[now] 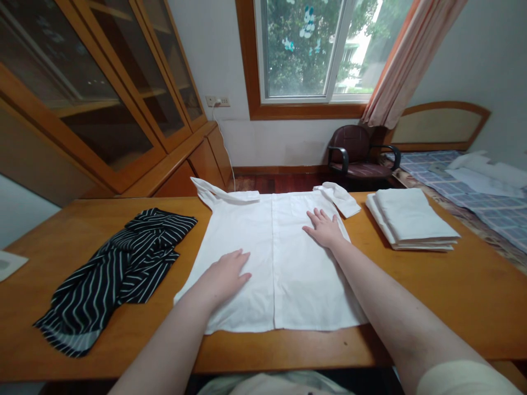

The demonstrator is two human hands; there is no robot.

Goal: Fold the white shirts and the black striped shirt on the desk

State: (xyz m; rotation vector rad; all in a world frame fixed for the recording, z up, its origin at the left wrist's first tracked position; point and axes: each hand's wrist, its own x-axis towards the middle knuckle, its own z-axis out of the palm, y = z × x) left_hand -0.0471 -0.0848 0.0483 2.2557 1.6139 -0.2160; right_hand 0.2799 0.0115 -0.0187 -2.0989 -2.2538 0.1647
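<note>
A white shirt (284, 274) lies spread flat on the wooden table (473, 296), its front up and its sleeves folded in at the far corners. My left hand (226, 272) rests palm down on the shirt's left half, fingers stretched out and together. My right hand (324, 226) lies flat on the shirt's upper right part, fingers spread, close to the folded right sleeve (340, 197). Neither hand holds anything.
A crumpled black-and-white striped garment (119, 274) lies left of the shirt. A stack of folded white shirts (411, 219) sits to the right. Beyond the table stand a dark chair (358, 153), a wooden glass-door cabinet (115, 104) and a bed (486, 192).
</note>
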